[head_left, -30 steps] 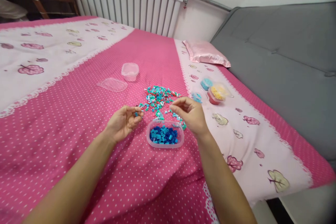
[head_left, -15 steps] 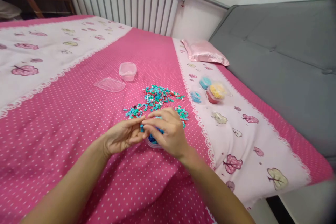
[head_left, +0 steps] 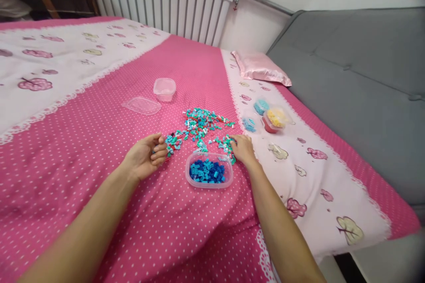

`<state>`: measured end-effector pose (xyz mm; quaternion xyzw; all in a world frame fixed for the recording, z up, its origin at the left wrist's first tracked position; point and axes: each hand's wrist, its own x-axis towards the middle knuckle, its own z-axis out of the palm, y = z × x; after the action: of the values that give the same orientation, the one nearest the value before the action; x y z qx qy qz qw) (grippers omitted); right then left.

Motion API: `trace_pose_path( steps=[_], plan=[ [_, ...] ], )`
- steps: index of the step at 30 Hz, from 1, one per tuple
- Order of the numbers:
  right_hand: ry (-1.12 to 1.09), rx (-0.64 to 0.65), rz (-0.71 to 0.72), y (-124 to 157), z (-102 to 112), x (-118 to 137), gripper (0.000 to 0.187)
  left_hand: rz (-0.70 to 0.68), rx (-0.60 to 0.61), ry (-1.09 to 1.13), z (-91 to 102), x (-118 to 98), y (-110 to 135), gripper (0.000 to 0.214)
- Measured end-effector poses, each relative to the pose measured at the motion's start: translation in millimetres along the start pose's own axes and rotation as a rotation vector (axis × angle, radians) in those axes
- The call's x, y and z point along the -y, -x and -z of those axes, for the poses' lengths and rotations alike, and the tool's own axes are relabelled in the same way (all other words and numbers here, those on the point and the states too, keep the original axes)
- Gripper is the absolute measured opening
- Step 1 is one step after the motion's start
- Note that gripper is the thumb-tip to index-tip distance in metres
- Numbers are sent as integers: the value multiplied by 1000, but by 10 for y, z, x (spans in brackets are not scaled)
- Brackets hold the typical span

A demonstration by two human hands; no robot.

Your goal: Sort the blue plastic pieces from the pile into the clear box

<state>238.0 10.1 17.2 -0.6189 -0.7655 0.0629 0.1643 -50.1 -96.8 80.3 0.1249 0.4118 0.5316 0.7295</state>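
Right hand [head_left: 244, 149] at loose bricks [head_left: 225, 143]
Bricks lie just left of its bent fingers [head_left: 235, 139], beyond the tub [head_left: 209, 185]; grip cannot be told. Left hand [head_left: 146, 157], farther off, is curled, contents unclear.

The left hand [head_left: 145, 156] and right hand [head_left: 244, 149] are bare; the left forearm [head_left: 88, 219] and right forearm [head_left: 280, 216], bare too, narrow toward them.
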Motion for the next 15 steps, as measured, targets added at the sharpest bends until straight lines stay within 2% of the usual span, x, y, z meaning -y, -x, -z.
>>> trace_pose_path(
  steps=[15],
  plan=[
    [-90,-32,-188,15,-17,-18,20,0,-1,14,30,-4,-8,36]
  ],
)
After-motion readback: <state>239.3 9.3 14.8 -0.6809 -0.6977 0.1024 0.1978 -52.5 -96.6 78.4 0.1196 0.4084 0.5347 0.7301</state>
